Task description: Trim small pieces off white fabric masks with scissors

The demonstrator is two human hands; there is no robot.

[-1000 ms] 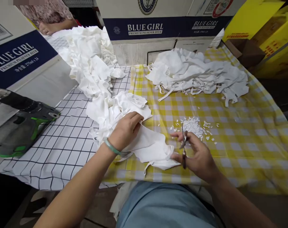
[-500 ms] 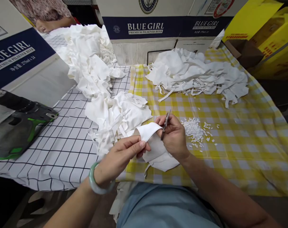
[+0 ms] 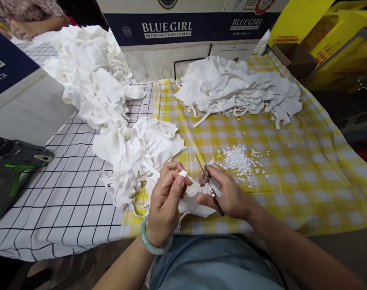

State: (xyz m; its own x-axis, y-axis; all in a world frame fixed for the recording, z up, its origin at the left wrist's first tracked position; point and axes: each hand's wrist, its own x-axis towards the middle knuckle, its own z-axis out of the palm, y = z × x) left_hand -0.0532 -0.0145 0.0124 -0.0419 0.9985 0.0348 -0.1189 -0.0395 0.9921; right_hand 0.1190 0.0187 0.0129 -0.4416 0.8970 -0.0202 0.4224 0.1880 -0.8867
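My left hand (image 3: 168,197), with a pale green bangle at its wrist, is closed with thumb against fingers on a white strap end (image 3: 182,173). A small white tip of it sticks out above the thumb. My right hand (image 3: 230,193) holds small metal scissors (image 3: 213,193), blades pointing up and to the left, just right of the strap end. Beneath both hands lies a white fabric piece (image 3: 198,205), partly hidden by them. Whether the strap joins this piece is hidden behind my fingers. Small white cut bits (image 3: 239,161) lie in a heap beyond my right hand.
White fabric pieces (image 3: 89,76) pile up at the left, and another heap (image 3: 232,86) lies at the back right. A beer carton (image 3: 171,30) stands behind. A power drill (image 3: 17,169) sits at the left edge. Another person's arm (image 3: 41,24) shows at the far left.
My left hand has turned upright and now pinches a strap end instead of the fabric's edge. The scissors have swung from upright beside the cloth to a leftward slant. The whole view has shifted slightly.
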